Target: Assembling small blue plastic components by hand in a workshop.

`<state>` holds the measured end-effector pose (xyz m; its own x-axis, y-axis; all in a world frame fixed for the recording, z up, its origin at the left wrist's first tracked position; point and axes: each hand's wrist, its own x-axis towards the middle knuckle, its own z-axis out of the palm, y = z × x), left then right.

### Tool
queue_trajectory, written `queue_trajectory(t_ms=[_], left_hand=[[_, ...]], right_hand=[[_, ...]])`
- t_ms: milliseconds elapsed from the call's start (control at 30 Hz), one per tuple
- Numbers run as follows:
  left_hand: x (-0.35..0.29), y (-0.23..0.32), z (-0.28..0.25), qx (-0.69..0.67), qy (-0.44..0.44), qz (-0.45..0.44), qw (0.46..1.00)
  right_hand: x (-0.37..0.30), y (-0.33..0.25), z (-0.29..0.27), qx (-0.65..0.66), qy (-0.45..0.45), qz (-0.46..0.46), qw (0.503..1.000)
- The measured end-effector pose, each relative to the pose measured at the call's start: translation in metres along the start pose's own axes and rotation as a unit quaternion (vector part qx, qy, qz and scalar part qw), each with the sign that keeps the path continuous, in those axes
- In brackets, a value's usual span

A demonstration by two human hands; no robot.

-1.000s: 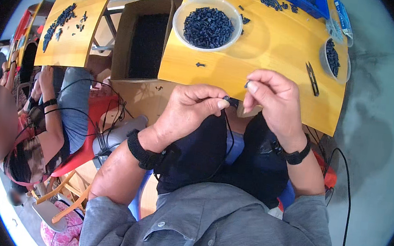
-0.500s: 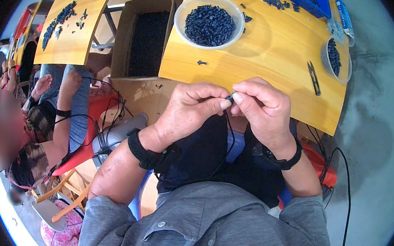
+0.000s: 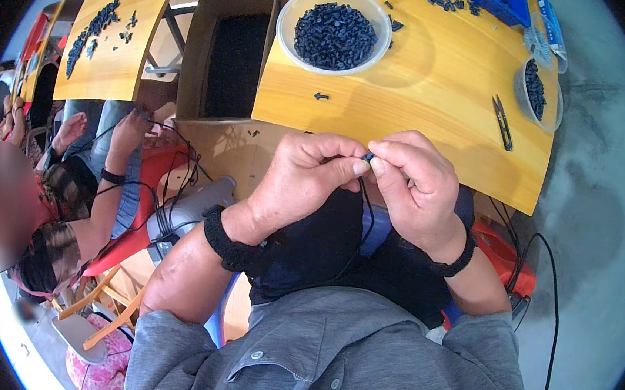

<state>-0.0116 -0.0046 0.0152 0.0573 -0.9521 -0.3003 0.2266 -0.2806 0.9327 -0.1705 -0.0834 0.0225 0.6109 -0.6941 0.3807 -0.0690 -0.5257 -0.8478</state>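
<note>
Between my fingertips, over my lap at the table's near edge, is a small dark plastic piece (image 3: pixel 368 157). My left hand (image 3: pixel 315 167) pinches it from one side with thumb and forefinger. From the other side my right hand (image 3: pixel 420 176) closes thumb and forefinger on it too. Most of the piece is hidden by the fingers. Ahead on the table stands a clear round tub (image 3: pixel 282 42) full of small dark pieces. One loose dark piece (image 3: pixel 322 96) lies on the wood in front of that tub. Thread snips (image 3: pixel 502 124) rest to the right.
The yellow wooden table (image 3: pixel 440 95) also bears a blue tray (image 3: pixel 512 18) and a smaller clear tub (image 3: pixel 520 93) of dark pieces. Left of it stands a cardboard box (image 3: pixel 198 59) with dark contents. A co-worker (image 3: pixel 73 211) sits at a second table (image 3: pixel 126 75). Black cables (image 3: pixel 552 305) hang at the right.
Both my hands stay pinched on the small piece, with only a slight shift of the right hand's fingers. The co-worker's hand has moved a little to the right.
</note>
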Motion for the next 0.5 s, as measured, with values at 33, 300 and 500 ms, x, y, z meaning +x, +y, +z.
queue_trajectory(t_ms=[33, 300, 500], left_hand=[[0.0000, 0.0001, 0.0001, 0.000, 0.000, -0.001, 1.000], [0.0010, -0.0005, 0.0020, -0.013, -0.001, -0.018, 1.000], [-0.0009, 0.0037, 0.0060, -0.010, -0.001, -0.044, 0.999]], right_hand=[[-0.0007, 0.0013, -0.0002, 0.007, -0.002, 0.001, 1.000], [-0.0028, 0.0017, 0.0023, -0.003, 0.001, -0.019, 1.000], [-0.0073, -0.0033, 0.0028, -0.068, -0.003, -0.025, 0.997]])
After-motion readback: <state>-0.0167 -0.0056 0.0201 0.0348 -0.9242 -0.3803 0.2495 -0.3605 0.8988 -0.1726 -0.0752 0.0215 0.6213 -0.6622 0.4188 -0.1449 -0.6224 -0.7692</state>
